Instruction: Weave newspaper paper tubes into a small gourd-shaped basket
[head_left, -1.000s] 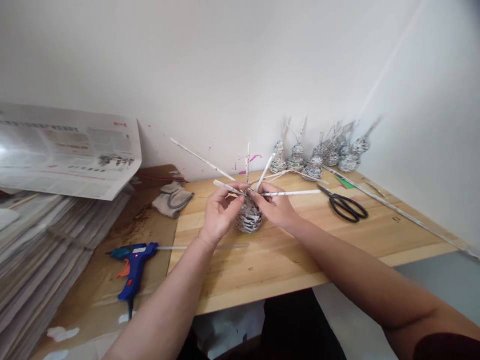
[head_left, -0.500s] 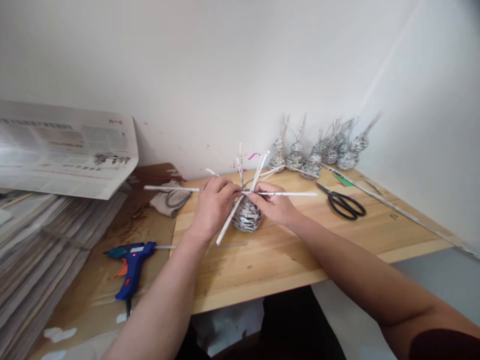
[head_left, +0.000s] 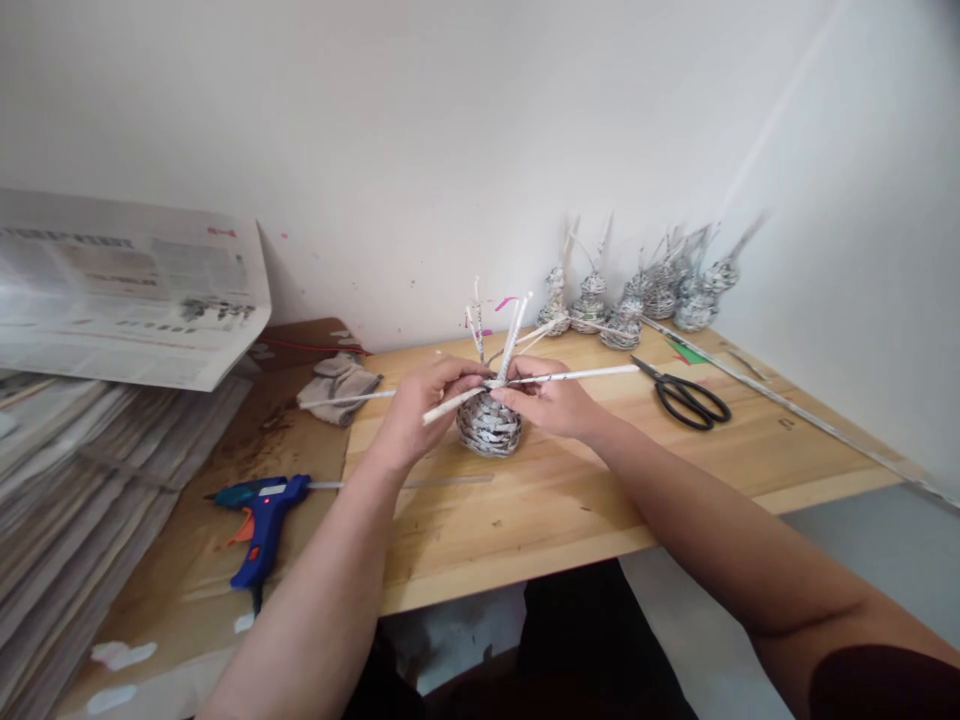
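Note:
A small round basket woven from rolled newspaper tubes point(head_left: 489, 426) stands on the wooden table point(head_left: 600, 480). Several loose tube ends stick up and out from its rim. My left hand point(head_left: 420, 405) is closed on a paper tube point(head_left: 450, 404) that slants down to the left across the basket's top. My right hand point(head_left: 551, 400) pinches another long tube point(head_left: 592, 373) that runs out level to the right, with its fingers at the basket's rim.
A blue glue gun point(head_left: 259, 510) with a clear glue stick lies at the left. Black scissors point(head_left: 686, 400) lie to the right. Several finished woven pieces point(head_left: 637, 300) stand by the wall. Grey gloves point(head_left: 337, 380) and stacked newspapers point(head_left: 97, 400) are at the left.
My left hand has bent a tube from pointing up-left, down and round across the basket's top. The right hand has stayed at the rim with its tube.

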